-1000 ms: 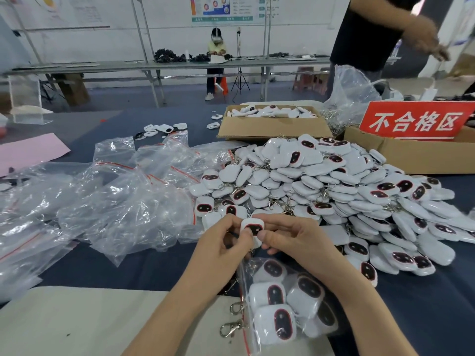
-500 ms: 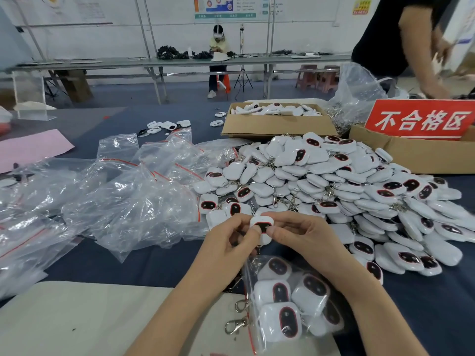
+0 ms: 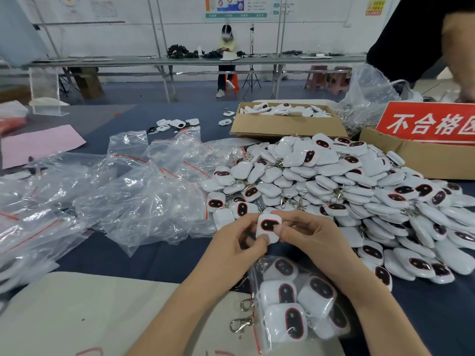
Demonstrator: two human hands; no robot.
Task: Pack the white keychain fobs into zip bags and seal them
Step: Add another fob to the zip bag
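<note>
Pinching one white fob [image 3: 268,227] between the left hand [image 3: 231,242] and the right hand [image 3: 316,242], fingers of both curled round its edges, dark oval face up, just above the mouth of the zip bag [image 3: 257,276] at 6 o'clock. Several fobs in that bag already, unsealed, with two metal clasps [image 3: 241,323] poking out past its red zip line at 7 o'clock. Likely trouble from here: dropping the fob beside the mouth rather than through it, for want of a finger holding the film open; catching the zip on those stray clasps and leaving a gap in the seal; overfilling, judging by the bulge, and spilling on lifting. Cannot tell whether either hand also holds the bag's lip. From 1 to 3 o'clock of the hands, just beside the right forearm, a broad heap of loose fobs [image 3: 334,181], near enough to be swept or mixed in by a careless wrist. From 9 to 11 o'clock, a crumpled spread of empty zip bags [image 3: 144,201]. Further off at 12, a cardboard box [image 3: 282,127] of more fobs; at 2, a second box [image 3: 411,160] behind a red sign [image 3: 431,124], with another person's arm [image 3: 460,47] above it. At 8 o'clock, a pale board [image 3: 77,312] under the left forearm. Between fob and bag mouth, nothing but the hands themselves.
</note>
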